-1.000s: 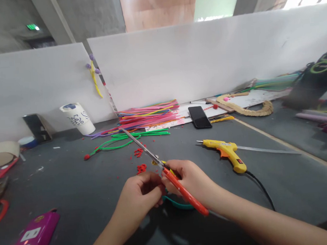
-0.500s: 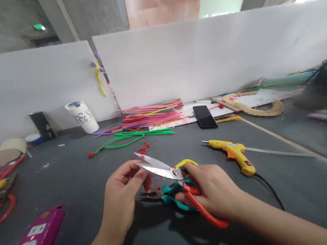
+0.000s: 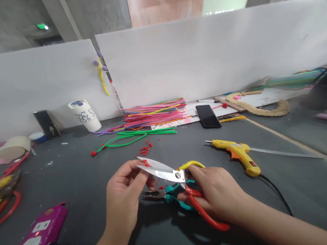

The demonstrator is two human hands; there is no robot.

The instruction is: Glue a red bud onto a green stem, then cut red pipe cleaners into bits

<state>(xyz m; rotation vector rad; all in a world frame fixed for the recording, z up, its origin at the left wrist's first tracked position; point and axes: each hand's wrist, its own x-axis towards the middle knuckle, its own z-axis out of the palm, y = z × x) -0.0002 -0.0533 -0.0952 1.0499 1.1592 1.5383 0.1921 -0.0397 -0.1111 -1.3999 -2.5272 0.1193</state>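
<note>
My right hand [image 3: 214, 190] grips a pair of scissors [image 3: 164, 172] with one red and one yellow handle. The blades point left, nearly together, with their tips at the fingers of my left hand [image 3: 124, 195]. Those fingers are pinched on a small red fuzzy piece [image 3: 146, 162], which shows at the blades; the rest of it is hidden. Beneath the scissors lie teal-handled pliers [image 3: 170, 194], partly covered by my right hand. Red fuzzy scraps [image 3: 144, 150] are scattered just beyond the blades.
Green pipe cleaners [image 3: 130, 138] and a pink bundle [image 3: 154, 113] lie at the back. A yellow glue gun [image 3: 236, 150] with a cord is on the right, near a phone [image 3: 208, 116]. At left are a purple device [image 3: 38, 236], other pliers [image 3: 5, 199] and a white cup [image 3: 85, 115].
The scissor blades have closed from a wider gap, and the red piece now shows between them. Both hands stay almost in place; the whole view has shifted slightly.
</note>
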